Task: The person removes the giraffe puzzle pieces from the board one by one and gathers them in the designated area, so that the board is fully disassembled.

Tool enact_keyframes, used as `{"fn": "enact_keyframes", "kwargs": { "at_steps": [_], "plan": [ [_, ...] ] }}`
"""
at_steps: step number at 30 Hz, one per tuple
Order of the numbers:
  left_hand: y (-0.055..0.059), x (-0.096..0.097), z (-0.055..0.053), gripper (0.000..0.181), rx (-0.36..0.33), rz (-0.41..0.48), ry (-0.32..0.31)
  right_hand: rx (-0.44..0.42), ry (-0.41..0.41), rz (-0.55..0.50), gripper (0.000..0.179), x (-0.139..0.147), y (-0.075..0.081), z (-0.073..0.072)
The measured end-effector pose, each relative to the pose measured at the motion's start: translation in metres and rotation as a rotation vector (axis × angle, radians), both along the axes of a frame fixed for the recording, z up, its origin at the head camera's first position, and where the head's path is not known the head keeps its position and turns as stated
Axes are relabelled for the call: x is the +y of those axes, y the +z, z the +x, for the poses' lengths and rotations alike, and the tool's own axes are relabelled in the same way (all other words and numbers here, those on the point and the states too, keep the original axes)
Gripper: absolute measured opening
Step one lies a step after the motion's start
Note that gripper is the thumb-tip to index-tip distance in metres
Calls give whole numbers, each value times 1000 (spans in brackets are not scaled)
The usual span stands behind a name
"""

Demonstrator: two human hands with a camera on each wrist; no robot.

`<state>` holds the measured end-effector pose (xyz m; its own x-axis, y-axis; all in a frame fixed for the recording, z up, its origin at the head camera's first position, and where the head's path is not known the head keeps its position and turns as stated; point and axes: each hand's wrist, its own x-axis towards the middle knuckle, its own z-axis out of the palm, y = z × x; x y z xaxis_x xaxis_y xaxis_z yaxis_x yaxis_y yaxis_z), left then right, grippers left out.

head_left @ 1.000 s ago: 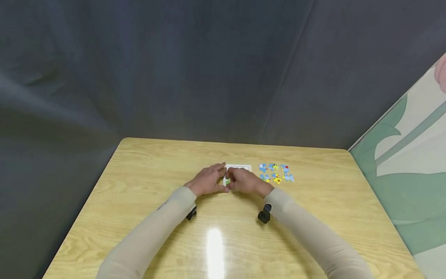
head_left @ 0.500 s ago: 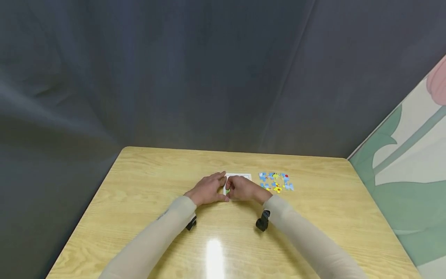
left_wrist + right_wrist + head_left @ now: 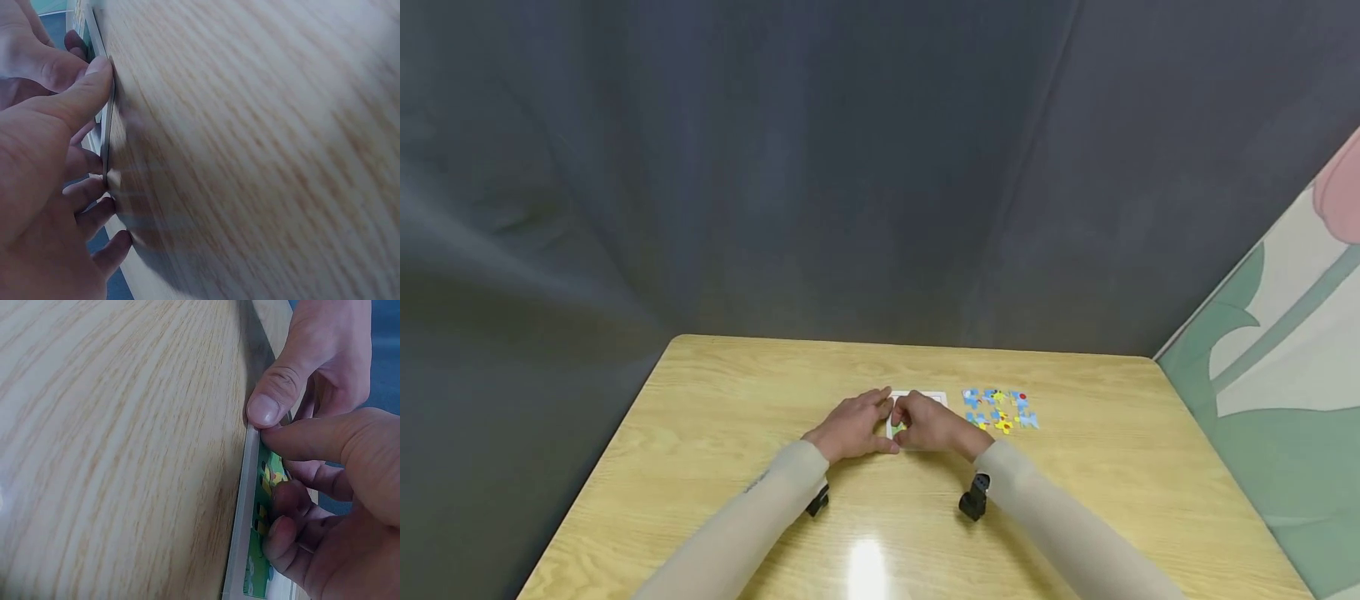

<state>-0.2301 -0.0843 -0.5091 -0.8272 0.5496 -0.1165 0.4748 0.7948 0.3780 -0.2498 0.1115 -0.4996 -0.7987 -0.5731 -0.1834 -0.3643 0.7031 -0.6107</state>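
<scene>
A white-rimmed jigsaw puzzle tray point(image 3: 937, 395) lies flat on the table, mostly hidden under both hands. My left hand point(image 3: 853, 427) holds its left side, fingers at the far corner and thumb against the near edge. The thumb point(image 3: 94, 84) shows on the rim in the left wrist view. My right hand point(image 3: 934, 425) is bent over the tray's left part, thumb and curled fingers around a puzzle piece at the near-left corner; that piece is largely hidden. Green printed pieces with yellow figures point(image 3: 262, 515) lie inside the rim in the right wrist view.
Several loose blue and yellow puzzle pieces point(image 3: 1003, 426) lie spread in rows right of the tray. The wooden table point(image 3: 737, 400) ends at a dark curtain point(image 3: 880, 208) behind. A floral-patterned panel point(image 3: 1285, 400) stands along the right.
The head view has tilted up, so the table sits lower in it. Both hands stay at the tray, with the right fingers shifting only slightly.
</scene>
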Motion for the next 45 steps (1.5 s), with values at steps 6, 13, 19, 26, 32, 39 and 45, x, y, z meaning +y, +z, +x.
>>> {"fn": "enact_keyframes", "kwargs": {
  "at_steps": [6,13,19,26,32,39,45],
  "plan": [
    [-2,1,0,86,-11,-3,-5,27,6,2,21,2,-4,1],
    [7,1,-14,84,58,12,-38,35,-9,-21,26,3,7,-12],
    [13,2,-20,82,49,21,-31,50,-4,-21,24,4,12,-17],
    [15,0,-20,81,8,29,-20,16,32,-63,9,5,14,-18],
    [16,-1,-19,79,-18,35,-8,-43,44,-111,5,5,14,-17],
    [15,-1,-19,81,-28,40,2,-37,48,-127,7,8,18,-17],
    [15,0,-19,84,-24,15,-6,-30,37,-128,8,14,22,-19]
  ]
}}
